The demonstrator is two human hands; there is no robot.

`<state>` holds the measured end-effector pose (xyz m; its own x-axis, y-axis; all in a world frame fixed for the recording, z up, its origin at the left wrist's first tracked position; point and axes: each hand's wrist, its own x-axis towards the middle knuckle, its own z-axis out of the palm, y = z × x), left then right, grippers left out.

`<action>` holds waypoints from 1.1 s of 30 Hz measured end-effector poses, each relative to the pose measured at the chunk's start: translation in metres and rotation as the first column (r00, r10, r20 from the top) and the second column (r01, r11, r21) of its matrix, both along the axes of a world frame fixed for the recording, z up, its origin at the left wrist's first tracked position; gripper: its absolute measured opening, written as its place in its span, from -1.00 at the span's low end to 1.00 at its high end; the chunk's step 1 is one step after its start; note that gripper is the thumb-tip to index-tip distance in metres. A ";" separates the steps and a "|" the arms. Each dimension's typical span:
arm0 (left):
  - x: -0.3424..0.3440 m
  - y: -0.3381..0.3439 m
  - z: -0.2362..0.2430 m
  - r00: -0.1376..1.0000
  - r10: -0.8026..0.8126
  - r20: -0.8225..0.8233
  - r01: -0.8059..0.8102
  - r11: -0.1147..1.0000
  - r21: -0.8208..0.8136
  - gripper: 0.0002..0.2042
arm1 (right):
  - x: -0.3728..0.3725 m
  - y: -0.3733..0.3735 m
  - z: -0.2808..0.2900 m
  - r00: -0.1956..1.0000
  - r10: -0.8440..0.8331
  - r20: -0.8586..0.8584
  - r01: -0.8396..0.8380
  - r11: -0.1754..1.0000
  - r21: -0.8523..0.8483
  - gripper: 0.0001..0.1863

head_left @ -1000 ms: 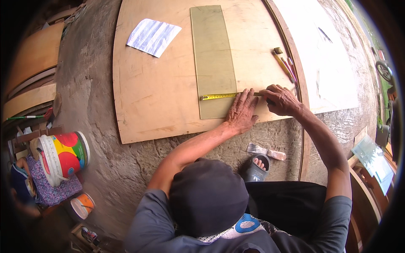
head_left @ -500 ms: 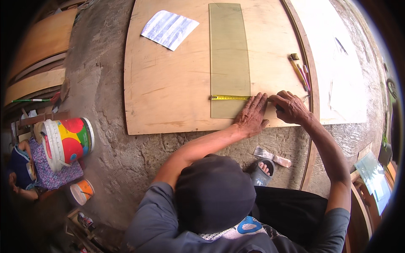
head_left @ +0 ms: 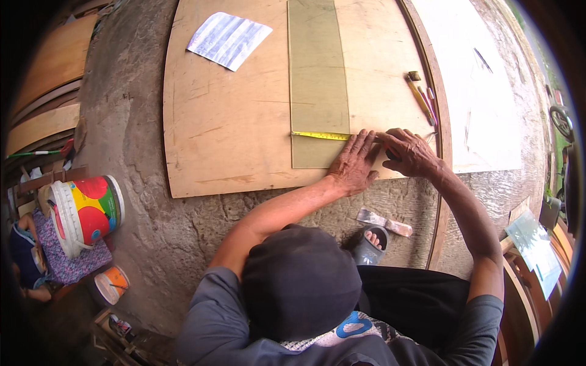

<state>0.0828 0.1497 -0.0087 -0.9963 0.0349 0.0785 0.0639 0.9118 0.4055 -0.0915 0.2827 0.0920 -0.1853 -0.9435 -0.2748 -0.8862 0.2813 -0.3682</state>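
A long strip of tinted glass point(head_left: 317, 73) lies on a plywood board point(head_left: 226, 128). A yellow tape measure point(head_left: 319, 135) stretches across the glass near its lower end. My left hand point(head_left: 354, 160) lies with fingers stretched out over the tape at the glass's right edge. Just right of it, my right hand point(head_left: 410, 152) grips the tape's case, which is mostly hidden by my fingers. Pens and a brush-like tool point(head_left: 422, 100) lie beside a wooden strip point(head_left: 436, 79) on the right. A printed paper point(head_left: 229, 41) rests on the board's upper left.
A white board point(head_left: 488, 116) adjoins at right. A scraper point(head_left: 384, 222) and sandalled foot point(head_left: 371, 243) are below the plywood. At left are buckets point(head_left: 91, 210), stacked planks point(head_left: 46, 122) and a person point(head_left: 27, 250) partly seen. Glass pieces point(head_left: 534, 247) stand at right.
The view shifts slightly from frame to frame. Both hands keep nearly the same places on the tape; the stretched tape now tilts a little more and my right fingers sit slightly differently on the case.
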 end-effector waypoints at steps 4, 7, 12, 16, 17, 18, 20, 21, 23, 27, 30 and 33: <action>-0.003 0.003 -0.002 1.000 0.009 -0.026 -0.009 1.000 0.013 -0.21 | -0.002 0.002 -0.003 1.000 -0.013 0.006 0.013 0.999 -0.042 -0.26; -0.003 0.002 -0.002 1.000 0.015 -0.003 -0.015 1.000 0.018 -0.20 | -0.006 -0.001 -0.003 1.000 -0.011 0.009 0.011 1.000 -0.001 -0.26; -0.002 0.004 0.000 0.999 0.019 0.039 -0.020 1.000 0.009 -0.17 | -0.006 -0.002 0.001 0.999 -0.020 0.031 0.019 0.999 0.031 -0.22; -0.004 0.004 0.000 1.000 0.027 0.012 -0.027 1.000 0.006 -0.17 | -0.001 -0.001 0.001 0.999 -0.040 -0.012 0.040 0.999 0.007 -0.19; -0.004 0.004 0.000 0.999 0.022 0.030 -0.023 1.000 0.020 -0.17 | 0.000 0.000 -0.001 0.999 -0.038 -0.024 0.039 0.999 0.011 -0.18; -0.004 0.004 0.000 1.000 0.030 0.003 -0.030 0.999 0.020 -0.17 | -0.001 0.001 -0.003 0.999 -0.024 -0.046 0.025 0.999 0.031 -0.20; -0.003 0.003 0.000 0.999 0.019 0.029 -0.020 0.999 0.038 -0.17 | -0.007 -0.001 -0.009 0.999 -0.051 0.020 0.051 0.998 -0.023 -0.21; -0.001 0.003 0.000 0.998 0.042 0.045 -0.042 0.999 0.019 -0.17 | -0.013 0.000 -0.011 0.996 -0.077 0.044 0.079 0.997 -0.027 -0.21; -0.004 0.004 0.000 0.998 0.035 0.043 -0.035 0.999 0.014 -0.18 | -0.032 0.004 -0.016 0.965 -0.250 0.085 0.258 0.959 -0.116 -0.33; -0.005 0.004 0.003 0.999 0.015 0.030 -0.017 0.999 0.047 -0.19 | -0.094 0.019 -0.015 0.701 -0.712 -0.028 0.697 0.694 -0.179 -0.67; -0.004 0.003 0.005 0.998 0.014 0.055 -0.015 1.000 0.022 -0.19 | -0.132 0.034 -0.012 0.638 -0.742 -0.205 0.718 0.669 -0.189 -0.71; -0.004 0.002 0.004 0.998 0.008 0.054 -0.009 1.000 0.014 -0.19 | -0.145 0.039 -0.024 0.635 -0.750 -0.185 0.743 0.658 -0.121 -0.72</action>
